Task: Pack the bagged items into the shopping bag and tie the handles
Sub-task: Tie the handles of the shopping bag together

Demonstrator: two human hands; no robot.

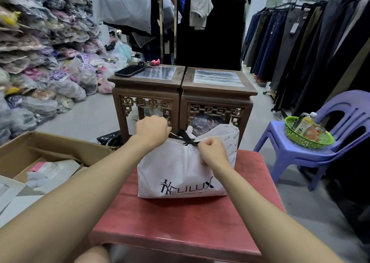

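— What lies left of the white fabric shopping bag [180, 174] with the dark printed logo?

— An open brown cardboard box [50, 146], on the floor well to the bag's left. Inside it are pale flat packets [58, 172] and one pink-and-white one.

— And the left hand [152, 129]?

— At the bag's upper left corner, fingers curled tight round one end of the black ribbon handles [186, 137].

— The bag itself?

— It stands upright on the low red wooden bench [180, 222]. Its mouth is gathered under the handles, which cross in a knot at the top. Whatever it holds is hidden.

— The right hand [213, 151]?

— Just right of that knot, against the bag's top edge, fingers curled and pinching the other black end.

— Anything farther right of the bag?

— A green plastic mesh basket [308, 142], well apart from the bag, on the seat of a purple plastic chair [276, 129]. It holds a few bottles [306, 122], leaning together.
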